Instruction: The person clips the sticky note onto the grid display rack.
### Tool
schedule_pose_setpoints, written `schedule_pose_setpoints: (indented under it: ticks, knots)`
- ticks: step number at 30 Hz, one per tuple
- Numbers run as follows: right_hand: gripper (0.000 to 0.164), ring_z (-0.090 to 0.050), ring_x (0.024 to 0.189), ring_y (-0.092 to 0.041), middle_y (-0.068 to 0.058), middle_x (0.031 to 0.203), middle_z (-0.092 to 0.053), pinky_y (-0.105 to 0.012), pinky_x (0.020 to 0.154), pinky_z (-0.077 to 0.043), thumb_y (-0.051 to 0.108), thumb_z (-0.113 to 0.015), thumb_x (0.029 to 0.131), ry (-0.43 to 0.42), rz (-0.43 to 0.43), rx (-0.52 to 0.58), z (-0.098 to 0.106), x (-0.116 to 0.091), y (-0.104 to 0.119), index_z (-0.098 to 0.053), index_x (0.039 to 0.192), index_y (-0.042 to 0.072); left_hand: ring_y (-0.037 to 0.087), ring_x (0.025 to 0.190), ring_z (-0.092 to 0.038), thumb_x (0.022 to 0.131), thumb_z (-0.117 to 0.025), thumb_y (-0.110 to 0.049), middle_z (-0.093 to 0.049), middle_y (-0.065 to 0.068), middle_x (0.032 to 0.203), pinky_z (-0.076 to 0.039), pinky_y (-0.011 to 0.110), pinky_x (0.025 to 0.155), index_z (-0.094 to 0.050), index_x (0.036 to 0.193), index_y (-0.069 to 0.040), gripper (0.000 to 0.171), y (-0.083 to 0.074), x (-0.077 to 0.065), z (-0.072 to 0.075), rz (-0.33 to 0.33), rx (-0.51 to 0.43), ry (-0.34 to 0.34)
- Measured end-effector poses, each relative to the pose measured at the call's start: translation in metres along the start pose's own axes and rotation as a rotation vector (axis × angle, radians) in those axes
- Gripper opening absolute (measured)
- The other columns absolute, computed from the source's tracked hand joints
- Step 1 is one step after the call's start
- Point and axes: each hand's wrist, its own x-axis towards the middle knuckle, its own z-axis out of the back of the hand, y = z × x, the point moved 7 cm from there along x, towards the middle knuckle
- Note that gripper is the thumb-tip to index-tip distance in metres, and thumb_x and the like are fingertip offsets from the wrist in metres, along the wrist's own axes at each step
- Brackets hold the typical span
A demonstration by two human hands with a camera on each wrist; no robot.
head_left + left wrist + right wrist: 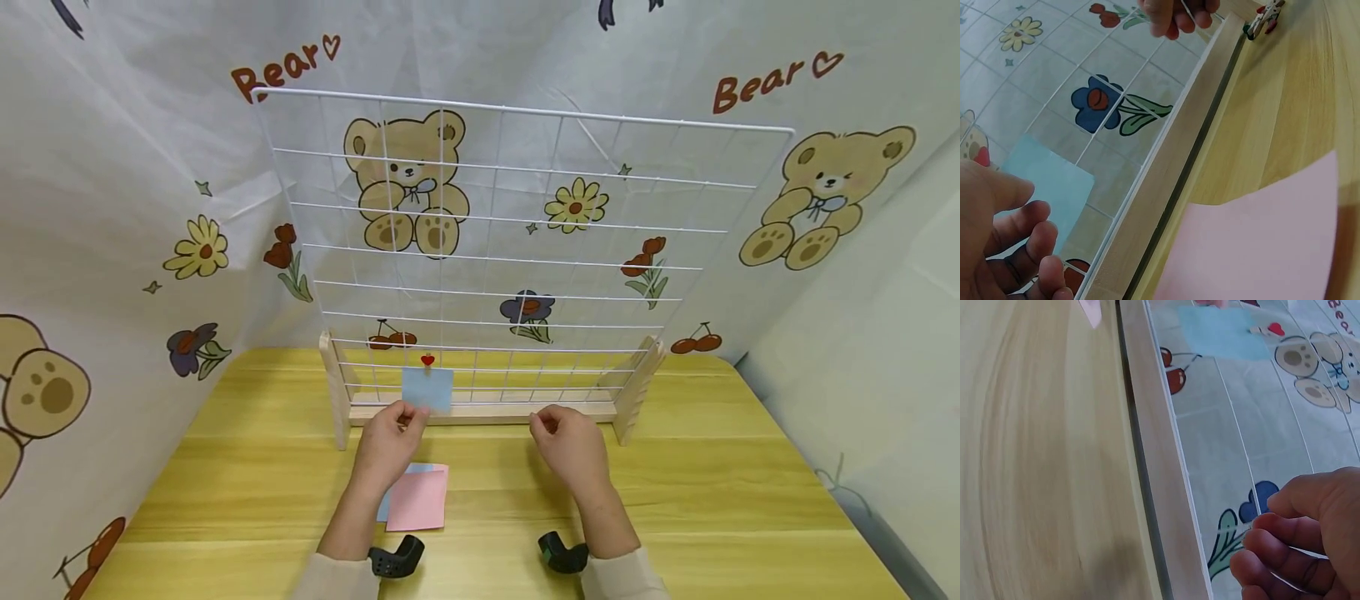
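Note:
A light blue paper note [428,388] hangs low on the left part of a white wire grid [517,218]. A small clip with a red heart [427,360] holds the note's top edge. My left hand [392,437] is at the note's lower edge, fingers loosely bent; in the left wrist view its thumb and fingers overlap the front of the note. My right hand [572,443] hovers before the grid's base further right, its fingers loosely curled around nothing, as the right wrist view shows.
Pink paper notes [417,502] lie over blue ones on the wooden table [712,483], below my left hand. Small clips [1264,20] lie by the far end of the grid's wooden base [480,414]. A bear-printed cloth [150,150] hangs behind.

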Motion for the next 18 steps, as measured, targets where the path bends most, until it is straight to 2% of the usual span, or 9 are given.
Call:
schedule_pose_setpoints:
  ticks: [3, 6, 10, 14, 18]
  knots:
    - [0.014, -0.056, 0.061, -0.009, 0.002, 0.072, -0.071, -0.029, 0.059, -0.046, 0.023, -0.073, 0.094, 0.018, -0.028, -0.006, 0.003, 0.001, -0.009, -0.077, 0.086, 0.012, 0.015, 0.063, -0.051, 0.101, -0.065, -0.034, -0.068, 0.006, 0.090, -0.044, 0.031, 0.059, -0.071, 0.094, -0.010, 0.026, 0.000, 0.000, 0.000, 0.003, 0.010, 0.011]
    - [0.014, -0.055, 0.052, -0.007, 0.001, 0.073, -0.072, -0.029, 0.059, -0.048, 0.024, -0.072, 0.094, 0.050, -0.052, 0.006, 0.005, 0.001, -0.015, -0.077, 0.089, 0.012, 0.015, 0.058, -0.047, 0.101, -0.065, -0.034, -0.065, 0.004, 0.085, -0.041, 0.030, 0.056, -0.069, 0.092, -0.013, 0.024, 0.000, -0.002, 0.001, 0.010, 0.031, 0.026]
    - [0.013, -0.057, 0.044, -0.007, 0.000, 0.075, -0.072, -0.028, 0.057, -0.049, 0.022, -0.072, 0.095, 0.096, -0.090, 0.048, 0.006, 0.001, -0.025, -0.077, 0.092, 0.010, 0.013, 0.056, -0.044, 0.100, -0.065, -0.031, -0.060, 0.001, 0.076, -0.039, 0.030, 0.055, -0.068, 0.090, -0.015, 0.019, -0.003, -0.006, 0.000, -0.005, 0.067, 0.085]
    - [0.013, -0.060, 0.057, -0.011, -0.001, 0.078, -0.074, -0.030, 0.060, -0.049, 0.021, -0.072, 0.094, 0.102, -0.097, 0.026, 0.009, 0.003, -0.036, -0.077, 0.092, 0.010, 0.013, 0.056, -0.042, 0.100, -0.066, -0.028, -0.058, -0.002, 0.070, -0.038, 0.029, 0.055, -0.068, 0.091, -0.016, 0.016, -0.002, -0.013, -0.005, -0.024, 0.109, 0.168]
    - [0.015, -0.059, 0.066, -0.014, -0.001, 0.082, -0.075, -0.033, 0.063, -0.048, 0.023, -0.071, 0.095, 0.111, -0.118, -0.018, 0.014, 0.005, -0.047, -0.078, 0.093, 0.010, 0.013, 0.060, -0.048, 0.099, -0.067, -0.026, -0.062, -0.004, 0.074, -0.040, 0.029, 0.056, -0.070, 0.091, -0.017, 0.012, 0.003, -0.021, -0.008, -0.043, 0.171, 0.226]
